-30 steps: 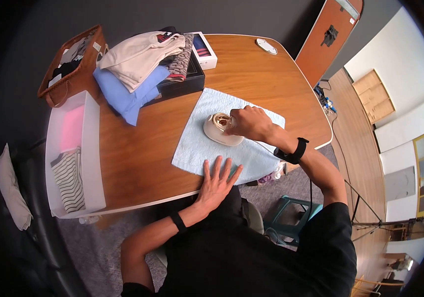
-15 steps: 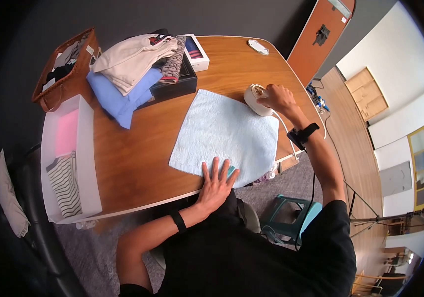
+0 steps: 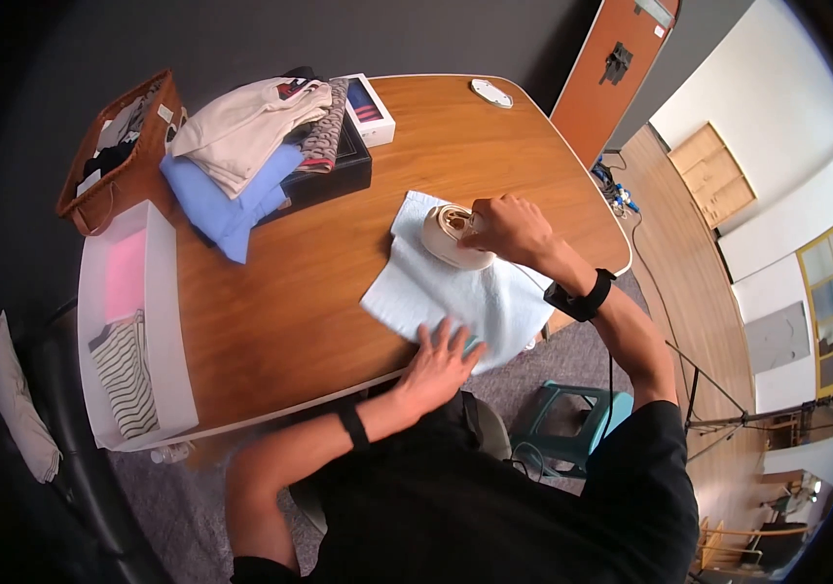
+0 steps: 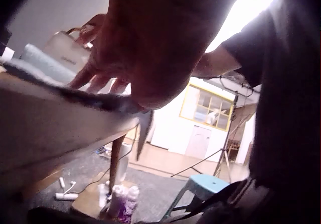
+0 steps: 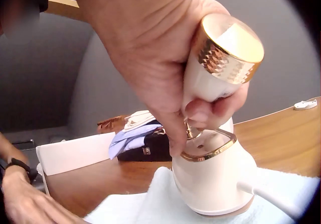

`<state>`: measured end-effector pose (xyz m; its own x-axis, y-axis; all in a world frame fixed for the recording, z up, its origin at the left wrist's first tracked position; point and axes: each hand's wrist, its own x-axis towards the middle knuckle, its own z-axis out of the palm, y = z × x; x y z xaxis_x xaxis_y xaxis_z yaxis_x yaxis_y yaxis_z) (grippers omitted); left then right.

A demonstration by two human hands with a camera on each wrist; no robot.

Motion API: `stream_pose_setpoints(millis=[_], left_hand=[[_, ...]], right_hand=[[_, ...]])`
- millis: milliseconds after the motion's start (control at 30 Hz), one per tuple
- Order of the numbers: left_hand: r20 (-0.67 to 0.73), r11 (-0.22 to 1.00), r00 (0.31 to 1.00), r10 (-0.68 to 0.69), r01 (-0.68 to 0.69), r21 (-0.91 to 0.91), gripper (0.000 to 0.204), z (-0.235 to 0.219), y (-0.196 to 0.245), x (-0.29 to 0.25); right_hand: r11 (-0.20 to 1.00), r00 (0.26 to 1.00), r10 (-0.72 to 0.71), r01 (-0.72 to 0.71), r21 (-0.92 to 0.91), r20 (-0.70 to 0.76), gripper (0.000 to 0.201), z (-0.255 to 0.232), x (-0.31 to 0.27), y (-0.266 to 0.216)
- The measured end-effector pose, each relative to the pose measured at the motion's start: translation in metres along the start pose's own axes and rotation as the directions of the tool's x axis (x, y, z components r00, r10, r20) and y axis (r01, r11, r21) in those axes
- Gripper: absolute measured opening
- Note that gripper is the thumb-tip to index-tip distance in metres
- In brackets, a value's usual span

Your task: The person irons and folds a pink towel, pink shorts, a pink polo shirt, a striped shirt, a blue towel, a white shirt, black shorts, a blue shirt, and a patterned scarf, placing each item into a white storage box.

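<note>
Here, the right hand [image 3: 511, 230] grips the iron [image 3: 448, 247] on the towel [image 3: 402, 289] (tabletop [image 3: 480, 151] beyond), left hand [image 3: 436, 376] spread near edge.

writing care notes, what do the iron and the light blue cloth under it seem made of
The iron looks like smooth, glossy white plastic, judging by its highlights; its gold cap may be metal or plated plastic, shiny with crisp facets. The cloth seems a matt cotton or microfibre terry, from its soft, fuzzy edge.

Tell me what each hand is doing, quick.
Left hand: open, fingers spread at the near edge of the towel.
Right hand: closed around the handle of the iron.
</note>
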<state>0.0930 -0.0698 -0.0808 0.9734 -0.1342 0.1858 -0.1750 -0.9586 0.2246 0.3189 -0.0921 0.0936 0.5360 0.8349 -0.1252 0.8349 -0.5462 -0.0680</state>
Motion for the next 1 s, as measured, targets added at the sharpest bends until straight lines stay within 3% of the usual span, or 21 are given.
stream_pose_setpoints(millis=[33, 167, 200, 300, 400, 533, 633, 800, 867, 1000], left_hand=[[0.088, 0.996, 0.992, -0.094, 0.095, 0.002, 0.058, -0.012, 0.009, -0.008], [0.022, 0.966, 0.99, -0.138, 0.13, 0.225, 0.067, -0.022, 0.004, -0.034], [0.07, 0.965, 0.985, -0.16, 0.141, 0.222, 0.072, -0.021, 0.003, -0.038], [-0.055, 0.957, 0.996, -0.074, 0.086, 0.277, 0.076, -0.02, -0.01, -0.04], [-0.074, 0.982, 0.991, -0.109, 0.119, 0.15, 0.081, -0.01, -0.023, -0.034], [-0.04, 0.972, 0.991, -0.131, 0.136, 0.19, 0.09, 0.011, -0.036, -0.015], [0.023, 0.988, 0.99, -0.139, 0.138, 0.065, 0.096, 0.004, -0.037, 0.002], [0.11, 0.991, 0.988, -0.109, 0.117, -0.068, 0.102, -0.014, -0.048, 0.025], [0.099, 0.997, 0.993, -0.064, 0.068, -0.047, 0.104, -0.013, -0.055, 0.028], [0.126, 0.995, 0.987, -0.097, 0.1, -0.023, 0.105, -0.012, -0.049, 0.021]], right_hand=[[1.0, 1.0, 0.006, -0.006, 0.005, 0.012, 0.05, 0.002, 0.001, -0.001], [0.999, 0.999, 0.027, -0.028, 0.028, 0.036, 0.05, 0.02, 0.016, 0.003], [0.999, 0.999, 0.035, -0.036, 0.034, 0.024, 0.05, 0.024, 0.02, 0.007], [0.997, 0.998, 0.058, -0.058, 0.041, 0.009, 0.05, 0.031, 0.029, 0.018], [0.995, 0.996, 0.092, -0.093, 0.039, 0.017, 0.051, 0.031, 0.038, 0.026], [0.982, 0.982, 0.188, -0.188, 0.006, 0.013, 0.052, 0.027, 0.049, 0.046], [0.982, 0.979, 0.176, -0.182, -0.052, -0.098, 0.047, 0.026, 0.056, 0.069], [0.989, 0.967, 0.098, -0.121, -0.086, -0.235, 0.042, 0.012, 0.032, 0.053], [0.996, 0.983, 0.047, -0.06, -0.071, -0.177, 0.046, 0.008, 0.019, 0.031], [0.996, 0.996, -0.078, 0.077, -0.033, -0.034, 0.05, 0.011, 0.006, -0.005]])
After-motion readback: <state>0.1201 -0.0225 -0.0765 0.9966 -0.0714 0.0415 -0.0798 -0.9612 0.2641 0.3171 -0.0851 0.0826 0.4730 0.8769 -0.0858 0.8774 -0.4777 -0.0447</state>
